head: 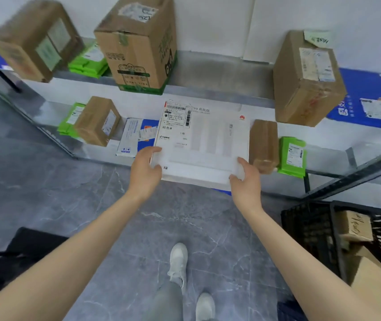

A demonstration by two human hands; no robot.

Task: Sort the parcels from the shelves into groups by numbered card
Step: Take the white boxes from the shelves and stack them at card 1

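Here, the flat white parcel [204, 144] with its shipping label is at the front of the lower shelf [328, 163], its near edge overhanging. The left hand [144, 169] grips its near left corner, and the right hand [246, 179] grips the near right corner. A brown parcel [263, 145] stands just beside it on the right, with a green pouch [292, 156] beyond. A blue-and-white mailer [134, 135] lies to its left. A black crate [310, 228] stands on the floor at right.

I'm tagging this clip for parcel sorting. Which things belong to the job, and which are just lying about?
Job: white parcel, gripped by left hand and right hand; tall brown box and green packet on the shelves; black crate holding boxes.
Lying about: dark object on the floor, left.
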